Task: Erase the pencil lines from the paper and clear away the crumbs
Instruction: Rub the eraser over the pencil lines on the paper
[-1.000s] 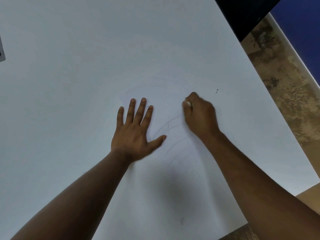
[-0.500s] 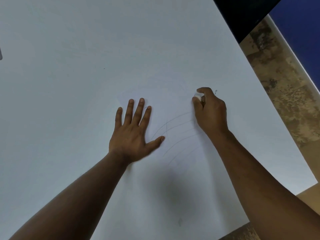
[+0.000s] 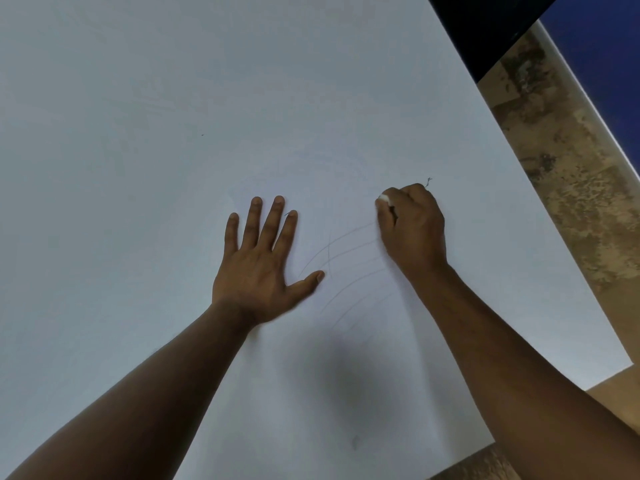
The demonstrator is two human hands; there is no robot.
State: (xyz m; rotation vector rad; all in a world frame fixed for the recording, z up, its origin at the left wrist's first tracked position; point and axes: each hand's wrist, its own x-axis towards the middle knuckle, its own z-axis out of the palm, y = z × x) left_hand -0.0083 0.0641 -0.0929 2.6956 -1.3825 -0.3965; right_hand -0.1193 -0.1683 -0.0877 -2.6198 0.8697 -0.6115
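a white table [image 3: 138,133] fills the view, with mottled brown floor [image 3: 561,174] and a blue wall [image 3: 609,64] at right.

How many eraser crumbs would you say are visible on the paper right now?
2 that I can make out: one crumb just beyond the right hand, another crumb beside the left hand at its fingertips. Smaller ones may be hidden under the hands.

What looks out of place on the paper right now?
Only small debris: a dark curled crumb just beyond the right hand, and another by the left hand. The paper lies flat, untorn; faint pencil lines remain.
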